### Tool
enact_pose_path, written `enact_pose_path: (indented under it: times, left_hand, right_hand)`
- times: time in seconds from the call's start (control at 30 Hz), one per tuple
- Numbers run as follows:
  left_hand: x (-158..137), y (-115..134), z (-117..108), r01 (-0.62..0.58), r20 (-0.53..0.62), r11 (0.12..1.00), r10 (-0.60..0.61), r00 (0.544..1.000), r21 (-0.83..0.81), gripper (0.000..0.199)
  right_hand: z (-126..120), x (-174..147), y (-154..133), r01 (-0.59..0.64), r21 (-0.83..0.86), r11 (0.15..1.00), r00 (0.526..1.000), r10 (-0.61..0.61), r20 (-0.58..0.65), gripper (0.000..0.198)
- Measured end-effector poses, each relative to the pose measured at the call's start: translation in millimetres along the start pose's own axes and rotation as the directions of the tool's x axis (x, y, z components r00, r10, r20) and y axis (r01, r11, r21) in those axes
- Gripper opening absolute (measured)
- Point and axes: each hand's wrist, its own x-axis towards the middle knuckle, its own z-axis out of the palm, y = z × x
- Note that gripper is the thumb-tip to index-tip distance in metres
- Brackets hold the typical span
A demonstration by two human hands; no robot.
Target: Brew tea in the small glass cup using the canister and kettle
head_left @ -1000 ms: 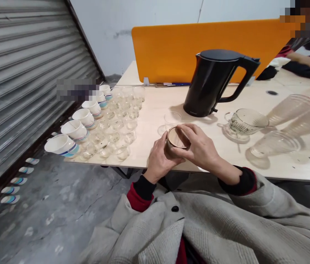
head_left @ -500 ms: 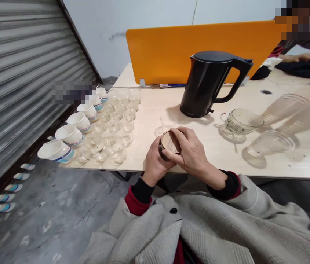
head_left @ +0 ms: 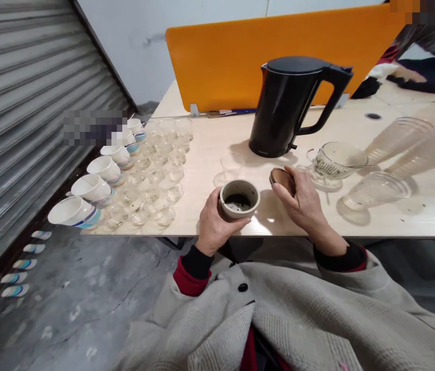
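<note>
My left hand (head_left: pixel 217 221) is wrapped round a small beige jar (head_left: pixel 254 203) near the table's front edge. Its mouth faces up, and dark bits like loose tea lie inside at the bottom. To the right, my right hand (head_left: pixel 304 206) grips a round brown wooden lid (head_left: pixel 282 180) by its edge, tilted and apart from the jar. Just behind the jar stands a small clear cup (head_left: pixel 232 164). A ribbed glass pitcher (head_left: pixel 343 157) with green-brown leaves in it is beyond my right hand.
A black electric kettle (head_left: pixel 286 111) stands before an orange divider (head_left: pixel 217 67). Rows of small clear cups (head_left: pixel 155 175) and white paper cups (head_left: pixel 103 170) line the left. Stacked plastic cups (head_left: pixel 377 190) lie at right. Another person's hand (head_left: pixel 410 73) rests at the far right.
The lid has come off the jar and moved right in my right hand, so the jar's contents now show. My left hand keeps hold of the jar.
</note>
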Motion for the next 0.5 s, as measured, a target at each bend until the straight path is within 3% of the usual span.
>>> enact_pose_path:
  times: [0.1, 0.2, 0.3, 0.4, 0.5]
  left_hand:
    - [-0.2, -1.7, -0.6, -0.011, 0.006, 1.000, 0.011, 1.000, -0.016, 0.094]
    - [0.2, -3.6, -1.6, -0.017, 0.005, 1.000, 0.017, 1.000, 0.002, 0.094]
    - [0.4, -4.5, -2.6, -0.011, 0.004, 0.999, 0.011, 1.000, 0.038, 0.094]
    - [0.4, -3.9, -3.7, 0.004, 0.013, 0.998, -0.005, 1.000, 0.061, 0.093]
    - [0.3, -2.9, -4.2, 0.011, 0.006, 0.998, -0.011, 1.000, 0.068, 0.091]
  right_hand:
    - [4.1, -14.7, 19.8, -0.031, -0.157, 0.987, 0.994, 0.048, 0.102, 0.072]
    - [8.0, -22.3, 24.3, 0.012, -0.257, 0.966, 0.981, 0.038, 0.189, 0.073]
    - [1.4, -22.8, 22.9, 0.045, -0.281, 0.959, 0.981, 0.011, 0.196, 0.075]
    - [-26.2, -17.6, 24.0, 0.038, -0.298, 0.954, 0.999, -0.031, 0.029, 0.074]
    - [-69.6, -5.8, 30.0, -0.074, -0.430, 0.900, 0.975, -0.025, -0.220, 0.069]
